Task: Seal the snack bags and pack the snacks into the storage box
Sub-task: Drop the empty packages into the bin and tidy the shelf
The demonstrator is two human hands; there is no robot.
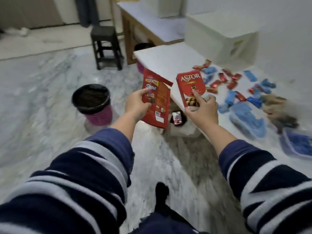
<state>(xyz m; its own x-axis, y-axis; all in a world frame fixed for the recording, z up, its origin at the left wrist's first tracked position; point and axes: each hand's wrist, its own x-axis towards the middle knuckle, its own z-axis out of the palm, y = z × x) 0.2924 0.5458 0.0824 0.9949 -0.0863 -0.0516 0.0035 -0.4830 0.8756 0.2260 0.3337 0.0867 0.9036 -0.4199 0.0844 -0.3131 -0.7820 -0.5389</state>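
The person seems to be at the picking-up step: each hand holds one snack and nothing looks sealed or packed yet. The left hand (135, 103) grips a red snack bag (156, 100) by its side, off the table edge and above the floor. The right hand (201, 108) pinches a red Astor box (190, 87) upright over the white table (168, 56). The white storage box (221, 37) stands well apart, at the far end of the table, behind the loose candies (226, 78). Next, I think, the bag's top needs closing, which calls for a free hand.
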